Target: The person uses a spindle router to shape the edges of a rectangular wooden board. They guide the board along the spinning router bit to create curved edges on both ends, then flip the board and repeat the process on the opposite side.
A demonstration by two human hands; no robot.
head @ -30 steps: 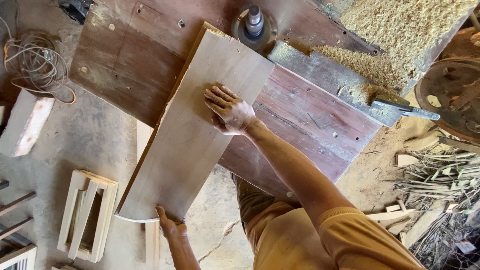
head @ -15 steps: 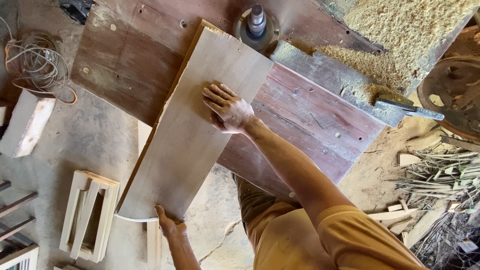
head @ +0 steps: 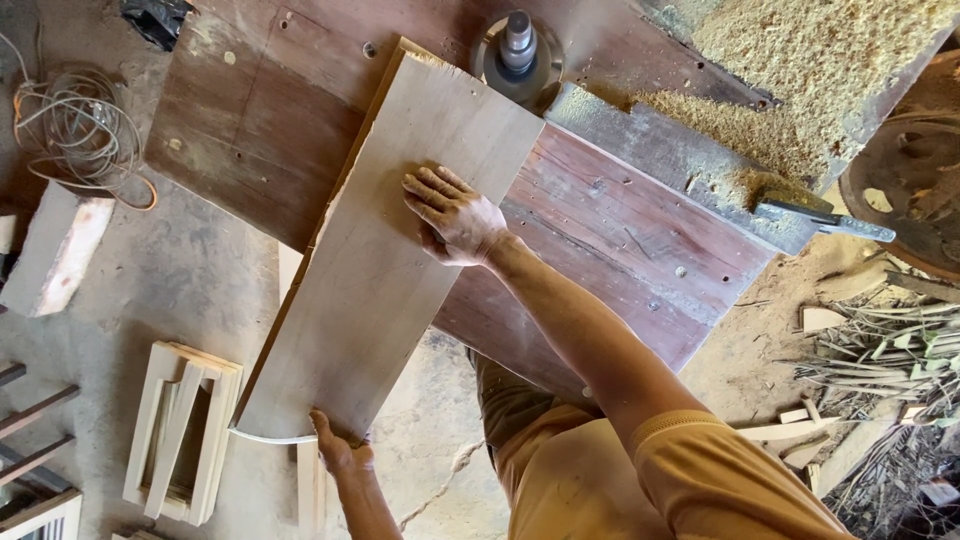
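Note:
A long pale wooden board [head: 375, 260] lies slanted across a dark red-brown machine table [head: 600, 230], its far end beside the upright metal cutter spindle [head: 518, 45]. My right hand [head: 452, 215] presses flat on the board's upper half, fingers spread. My left hand [head: 340, 450] grips the board's near end, which overhangs the table above the floor.
Sawdust [head: 800, 60] is piled behind a grey fence bar [head: 670, 165]. A coil of cord [head: 75, 130] and a wood block [head: 55, 255] lie on the floor at left. A small wooden frame [head: 185, 430] lies below them. Wood scraps [head: 880, 350] sit at right.
The board and both hands have shifted slightly away from me along the table, toward the spindle.

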